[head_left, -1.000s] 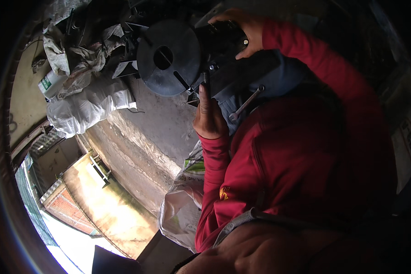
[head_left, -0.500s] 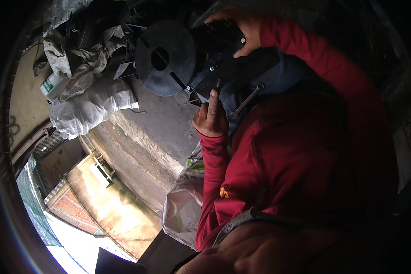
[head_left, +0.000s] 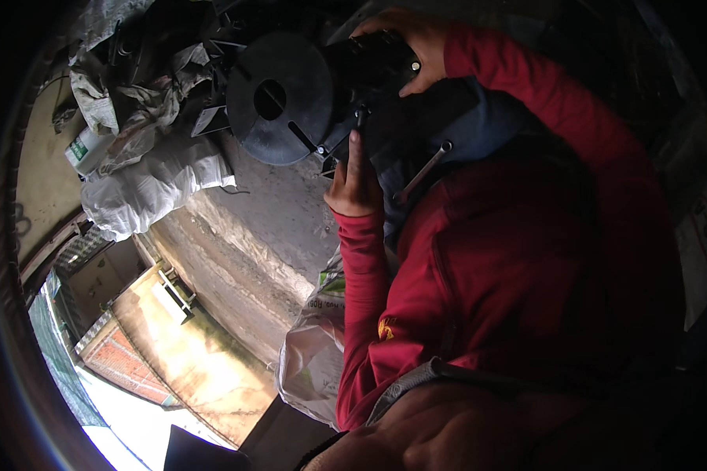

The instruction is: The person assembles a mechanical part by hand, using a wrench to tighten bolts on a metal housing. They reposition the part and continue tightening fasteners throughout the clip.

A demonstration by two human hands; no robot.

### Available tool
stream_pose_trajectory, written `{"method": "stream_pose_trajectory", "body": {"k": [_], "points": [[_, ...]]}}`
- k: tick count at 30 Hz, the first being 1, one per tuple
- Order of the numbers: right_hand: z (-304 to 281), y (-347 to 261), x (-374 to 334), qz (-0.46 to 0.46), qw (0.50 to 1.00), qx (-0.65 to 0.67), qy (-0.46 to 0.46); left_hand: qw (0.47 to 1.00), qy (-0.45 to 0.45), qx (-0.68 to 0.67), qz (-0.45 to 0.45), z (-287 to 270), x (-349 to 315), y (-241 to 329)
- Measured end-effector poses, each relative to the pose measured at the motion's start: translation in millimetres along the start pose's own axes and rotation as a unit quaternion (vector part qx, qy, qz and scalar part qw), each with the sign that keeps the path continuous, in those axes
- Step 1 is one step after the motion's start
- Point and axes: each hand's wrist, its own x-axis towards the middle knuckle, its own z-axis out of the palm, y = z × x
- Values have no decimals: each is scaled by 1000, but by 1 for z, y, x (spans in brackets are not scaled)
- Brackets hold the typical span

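Observation:
A black metal assembly with a round, slotted disc rests across my lap, bolts along its edge. My right hand grips the far end of its dark body, the thumb close to a bright bolt. My left hand is closed, its index finger stretched along a short dark cylindrical tool. That tool's tip meets a bolt near the middle of the assembly; its kind is too dark to tell. A silver combination wrench lies on my blue trousers, right of my left hand.
White sacks and a white container with a green label lie on the left. Below them runs a concrete ledge. An open white bag sits beside my left forearm. Dark metal pieces crowd the upper left.
My left hand has moved up and slightly left, bringing the dark tool from beside the bolt onto it. My right hand keeps its grip; the assembly has barely shifted.

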Motion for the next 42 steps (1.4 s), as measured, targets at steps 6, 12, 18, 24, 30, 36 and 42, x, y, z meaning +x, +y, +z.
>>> {"method": "stream_pose_trajectory", "body": {"k": [6, 12, 18, 24, 30, 36, 42], "points": [[12, 17, -7, 65, 997, 2, -28, 998, 8, -60, 12, -4, 0, -7], [12, 18, -6, 51, 998, -21, -30, 999, 20, -23, 10, 7, 1, -11], [12, 20, -11, 42, 999, -21, -11, 997, 54, -59, -6, -5, 6, 4], [0, 2, -1, -6, 1000, 9, 3, 997, -73, -22, -8, -2, -1, -20], [7, 17, -7, 50, 998, -20, -32, 996, -33, -77, 20, -8, 10, -7], [-3, 2, -3, 6, 1000, 10, 12, 993, 35, -113, -16, -5, 14, 4], [8, 19, -9, 37, 999, -11, -12, 995, 36, -76, -59, -5, 5, 4]]}}
